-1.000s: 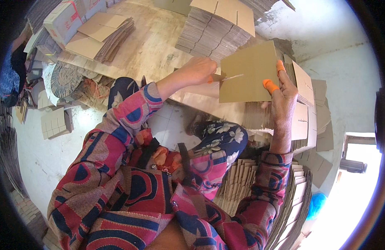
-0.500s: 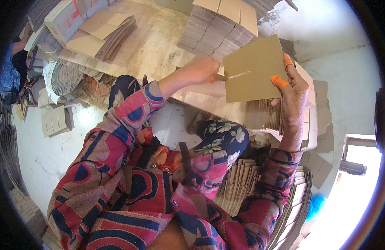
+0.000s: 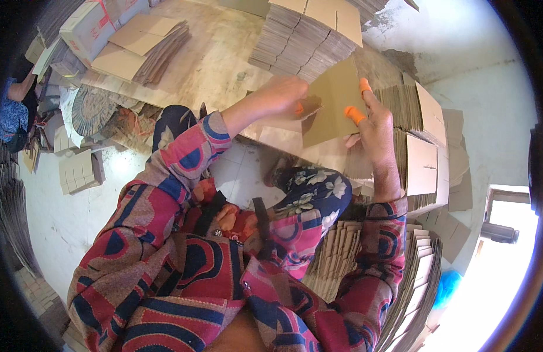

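My right hand (image 3: 374, 120), with orange finger covers on its thumb and a finger, grips the right side of a brown cardboard sheet (image 3: 333, 102). The sheet is tilted up above the wooden table. At its left edge my left hand (image 3: 283, 97) is closed, and an orange cover shows at a fingertip. Blur hides what the left fingers pinch there. Just right of my right hand stand stacks of slotted cardboard sheets (image 3: 423, 164) on the table edge.
A tall cardboard stack (image 3: 307, 38) and a lower stack (image 3: 136, 50) stand on the wooden table (image 3: 216, 44). A white box (image 3: 86, 29) is at far left, near another person's arm (image 3: 20, 88). More slotted cardboard (image 3: 412, 281) stands beside my right forearm.
My right hand has moved left, bringing the cardboard sheet with it and turning it more edge-on. My left hand has shifted slightly left, at the sheet's left edge.
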Available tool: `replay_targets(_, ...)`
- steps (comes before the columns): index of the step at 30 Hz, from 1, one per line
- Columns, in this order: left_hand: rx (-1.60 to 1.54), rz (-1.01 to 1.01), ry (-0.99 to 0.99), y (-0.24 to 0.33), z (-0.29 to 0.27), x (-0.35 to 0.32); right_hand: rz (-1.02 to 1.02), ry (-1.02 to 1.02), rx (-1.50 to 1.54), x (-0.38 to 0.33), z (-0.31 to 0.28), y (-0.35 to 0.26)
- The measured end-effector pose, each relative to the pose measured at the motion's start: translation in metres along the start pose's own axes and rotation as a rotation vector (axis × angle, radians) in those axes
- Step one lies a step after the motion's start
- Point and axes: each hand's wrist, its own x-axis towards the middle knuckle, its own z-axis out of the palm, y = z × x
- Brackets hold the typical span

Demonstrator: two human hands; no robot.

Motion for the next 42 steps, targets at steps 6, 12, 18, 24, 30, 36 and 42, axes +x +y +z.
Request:
replay_targets(6,-0.050,0.057,0.048,-0.001,0.004,0.001,-0.108,-0.164,-0.247,0.002,0.019,0.051)
replay_targets(12,-0.051,0.092,0.051,-0.009,0.014,-0.007,-0.077,-0.229,-0.724,-0.021,0.041,0.045)
replay_targets(18,0.022,0.043,-0.026,-0.008,0.013,-0.004,-0.315,0.495,-1.165,0.008,-0.054,0.065)
replay_targets(24,-0.016,-0.038,-0.021,0.006,0.001,-0.002,0.588,0.421,-1.268,0.026,-0.141,0.105)
replay_targets(30,-0.047,0.019,0.123,0.003,0.006,-0.007,0.237,0.291,-1.350,0.031,-0.155,0.160)
replay_targets(36,0.015,-0.002,0.074,0.000,0.009,-0.005,0.080,0.380,-1.307,0.034,-0.151,0.141)
replay_targets(42,0.043,-0.021,0.014,0.009,-0.010,-0.013,0.254,0.551,-1.260,0.037,-0.163,0.124)
